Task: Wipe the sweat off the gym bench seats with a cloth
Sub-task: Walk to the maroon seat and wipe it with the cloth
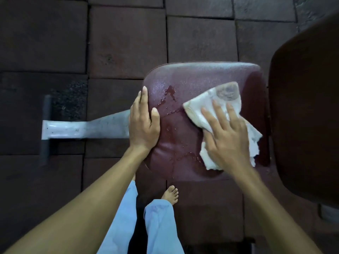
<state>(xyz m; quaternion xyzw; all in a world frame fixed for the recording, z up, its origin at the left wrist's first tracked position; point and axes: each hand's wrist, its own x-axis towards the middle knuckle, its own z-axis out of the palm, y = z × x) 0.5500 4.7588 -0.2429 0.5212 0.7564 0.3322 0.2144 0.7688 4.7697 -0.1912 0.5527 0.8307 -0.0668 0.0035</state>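
Scanning from the left, I log a grey metal frame leg lying across the dark tiled floor and running in under the maroon seat. The left hand rests on the seat's left rim, fingers straight and close together along the edge, thumb laid on the top surface; it holds nothing. Just right of that thumb I note wet droplets scattered over the vinyl, with more near the front edge. Below the seat, a bare foot and light blue trouser legs are visible. The white cloth, crumpled and stained at its far corner, lies on the right half of the seat. The right hand presses it flat, fingers spread and straight. At far right, a second dark pad stands just beside the seat.
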